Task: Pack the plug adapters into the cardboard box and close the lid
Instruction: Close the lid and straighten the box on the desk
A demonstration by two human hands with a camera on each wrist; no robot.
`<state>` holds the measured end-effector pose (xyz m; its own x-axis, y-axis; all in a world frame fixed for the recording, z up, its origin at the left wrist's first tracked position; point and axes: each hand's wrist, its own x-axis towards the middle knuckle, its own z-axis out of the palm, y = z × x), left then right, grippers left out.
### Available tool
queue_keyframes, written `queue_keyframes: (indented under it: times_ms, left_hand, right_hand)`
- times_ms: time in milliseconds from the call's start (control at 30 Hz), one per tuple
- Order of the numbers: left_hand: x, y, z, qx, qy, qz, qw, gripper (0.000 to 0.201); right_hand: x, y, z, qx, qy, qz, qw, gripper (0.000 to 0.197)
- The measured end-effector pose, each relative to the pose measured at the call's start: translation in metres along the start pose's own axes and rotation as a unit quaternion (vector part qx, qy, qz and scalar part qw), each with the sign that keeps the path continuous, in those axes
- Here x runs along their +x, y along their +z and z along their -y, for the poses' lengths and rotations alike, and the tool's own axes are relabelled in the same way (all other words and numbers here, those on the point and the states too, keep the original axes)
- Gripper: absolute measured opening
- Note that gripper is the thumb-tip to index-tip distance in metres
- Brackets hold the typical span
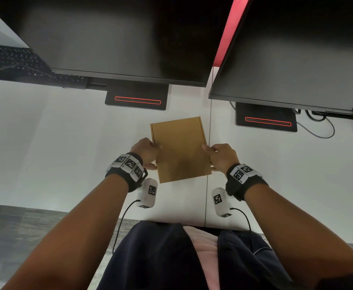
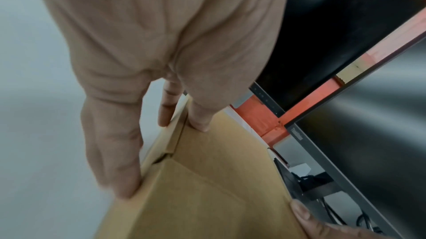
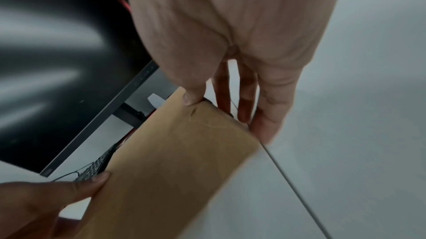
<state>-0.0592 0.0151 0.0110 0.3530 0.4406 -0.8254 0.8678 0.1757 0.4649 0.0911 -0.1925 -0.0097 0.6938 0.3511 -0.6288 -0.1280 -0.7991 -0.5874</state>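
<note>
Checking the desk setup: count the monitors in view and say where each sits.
2. One monitor stands behind the cardboard box, toward the left; the other monitor is at the right. More may lie outside the frame.

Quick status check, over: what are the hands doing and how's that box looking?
Left hand and right hand grip opposite edges of the cardboard box. Lid down, box on the white desk. No adapters in view. Nothing in the way.
</note>
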Motion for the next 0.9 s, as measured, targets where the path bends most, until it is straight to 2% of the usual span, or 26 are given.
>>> queue_keyframes:
  times_ms: [100,167,300,400,467,567,633,800,900]
  left_hand:
    - [0.003,-0.001,0.004,-0.012,-0.012,0.018,1.0,0.047]
    - [-0.001,-0.001,0.004,-0.003,-0.008,0.017,1.0,0.048]
    - [-0.003,0.002,0.004,0.006,0.006,0.01,1.0,0.034]
    - [-0.002,0.003,0.005,0.021,0.027,-0.004,0.999,0.023]
    - [0.001,0.002,0.007,0.037,0.039,-0.015,0.998,0.025]
    - [0.005,0.0,0.009,0.05,0.045,-0.013,0.998,0.054]
    - [0.007,-0.001,0.01,0.101,0.056,-0.006,0.993,0.068]
    - [0.007,0.004,0.006,0.194,0.103,-0.012,0.975,0.062]
    - [0.009,0.01,-0.002,0.272,0.129,-0.029,0.953,0.066]
  right_hand:
    - [-0.007,-0.002,-0.002,0.088,0.062,0.049,0.993,0.05]
    - [-0.01,-0.004,-0.005,0.124,0.064,0.077,0.987,0.046]
    - [-0.011,-0.008,-0.018,0.177,0.031,0.132,0.975,0.028]
    - [-0.009,-0.011,-0.026,0.19,0.009,0.152,0.97,0.026]
    - [-0.009,-0.012,-0.026,0.167,-0.003,0.141,0.976,0.028]
    - [-0.005,-0.011,-0.028,0.117,-0.029,0.111,0.987,0.031]
    - [0.002,-0.01,-0.031,0.047,-0.055,0.081,0.994,0.031]
    - [0.004,-0.012,-0.024,-0.064,-0.078,0.046,0.994,0.026]
    - [0.0,-0.01,-0.018,-0.12,-0.115,0.008,0.986,0.024]
